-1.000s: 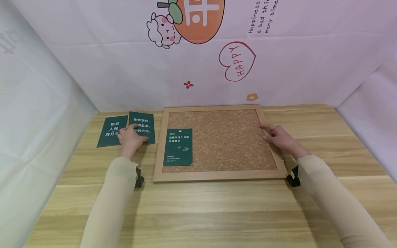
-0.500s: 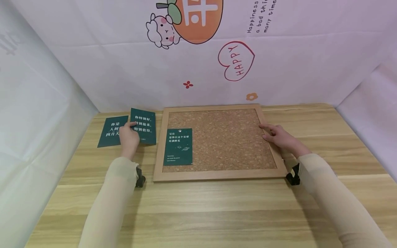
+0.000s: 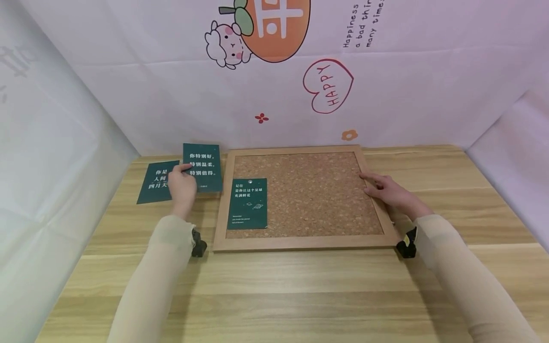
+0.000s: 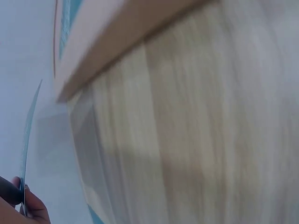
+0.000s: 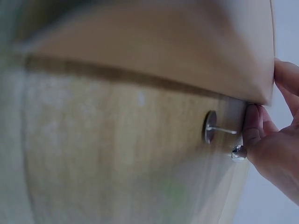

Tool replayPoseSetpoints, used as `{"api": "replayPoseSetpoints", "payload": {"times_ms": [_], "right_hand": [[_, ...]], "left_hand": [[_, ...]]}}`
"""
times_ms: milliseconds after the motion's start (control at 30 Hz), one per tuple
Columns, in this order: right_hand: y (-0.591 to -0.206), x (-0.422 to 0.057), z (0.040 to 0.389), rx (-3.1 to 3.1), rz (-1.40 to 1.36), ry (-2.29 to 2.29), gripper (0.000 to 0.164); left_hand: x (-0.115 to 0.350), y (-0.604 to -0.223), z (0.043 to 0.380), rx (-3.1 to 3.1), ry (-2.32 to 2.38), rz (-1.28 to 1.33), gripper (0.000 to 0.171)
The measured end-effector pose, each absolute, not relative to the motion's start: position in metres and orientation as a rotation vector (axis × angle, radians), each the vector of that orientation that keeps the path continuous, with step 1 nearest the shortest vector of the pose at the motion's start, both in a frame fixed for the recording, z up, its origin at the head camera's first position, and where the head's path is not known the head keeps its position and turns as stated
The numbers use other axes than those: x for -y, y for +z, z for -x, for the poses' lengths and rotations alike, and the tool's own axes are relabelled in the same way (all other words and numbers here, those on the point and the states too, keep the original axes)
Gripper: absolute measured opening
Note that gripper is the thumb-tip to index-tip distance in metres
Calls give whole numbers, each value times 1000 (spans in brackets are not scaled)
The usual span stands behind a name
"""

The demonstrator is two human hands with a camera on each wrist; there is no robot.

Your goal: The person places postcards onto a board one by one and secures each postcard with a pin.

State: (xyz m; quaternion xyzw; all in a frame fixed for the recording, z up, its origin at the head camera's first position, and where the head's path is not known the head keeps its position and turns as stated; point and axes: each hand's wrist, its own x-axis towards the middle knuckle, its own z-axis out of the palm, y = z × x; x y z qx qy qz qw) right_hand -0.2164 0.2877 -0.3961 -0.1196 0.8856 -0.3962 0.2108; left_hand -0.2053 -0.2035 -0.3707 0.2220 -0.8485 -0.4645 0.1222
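Note:
My left hand (image 3: 183,188) pinches a dark green card (image 3: 205,183) with white writing by its left edge. The card is raised; the left wrist view shows this card (image 4: 28,135) edge-on between thumb and fingers. A second green card (image 3: 153,188) lies flat on the table to the left, partly behind the hand. My right hand (image 3: 388,190) holds the right side of a wood-framed cork board (image 3: 317,195). In the right wrist view, one digit is over the frame (image 5: 187,56) and other fingers touch its side. A third green card (image 3: 247,209) is on the board's left part.
Beside the frame, the right wrist view shows a thumbtack (image 5: 210,127) lying with its pin sideways and another shiny tack (image 5: 239,153) by the fingers. The wooden table (image 3: 300,290) ends at a white printed backdrop (image 3: 171,105).
The left hand has taken the right-hand green card by its edge and moved it up, away from the table and slightly right. The right hand stays at the board's side.

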Motion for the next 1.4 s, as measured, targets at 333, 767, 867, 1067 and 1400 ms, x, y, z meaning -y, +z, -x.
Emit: {"api": "replayPoseSetpoints", "payload": {"times_ms": [333, 767, 867, 1067, 1400], "right_hand": [[-396, -287, 217, -2451, 337, -1094, 59], [-399, -289, 219, -2458, 337, -1119, 58], [-399, -288, 220, -2448, 335, -1112, 58], [-399, -285, 221, -2454, 314, -1101, 58], [-399, -285, 221, -2467, 302, -1100, 57]], "left_hand": [[171, -368, 210, 2564, -1492, -516, 44], [141, -370, 207, 2698, -1586, -336, 34], [136, -373, 207, 2740, -1583, -283, 31], [121, -379, 206, 2786, -1698, -219, 30], [94, -377, 197, 2858, -1753, -138, 26]]}}
